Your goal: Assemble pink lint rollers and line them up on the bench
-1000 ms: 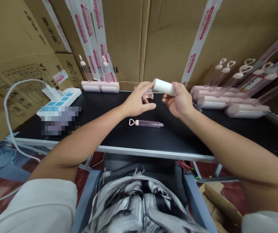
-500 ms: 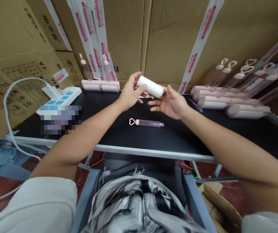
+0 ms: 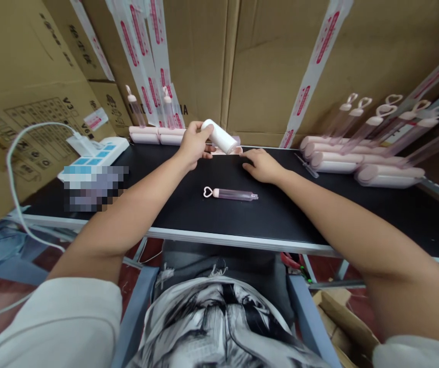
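Observation:
My left hand (image 3: pixel 195 145) is closed around a plain white cylinder (image 3: pixel 219 137), held tilted above the back of the table with its right end lower. Behind the cylinder's lower end lies a pink curved part (image 3: pixel 236 151), largely hidden by the cylinder. My right hand (image 3: pixel 262 164) is at the right end of that pink part, fingertips at its edge, thumb apart from the index finger. Nearer to me, a clear pinkish tube with a heart-shaped loop (image 3: pixel 234 194) lies flat on the black table (image 3: pixel 188 217).
Several pink-and-white cylinders (image 3: pixel 336 161) with upright heart-loop tubes stand at the right, beside a small clear piece (image 3: pixel 308 166). Two similar units (image 3: pixel 144 135) are at the back left. A white power strip (image 3: pixel 94 159) with a cable lies left. Cardboard (image 3: pixel 265 66) walls the back.
My right hand has left the white cylinder and moved down to the pink part on the table. My left hand has shifted the cylinder left and tilted it more steeply.

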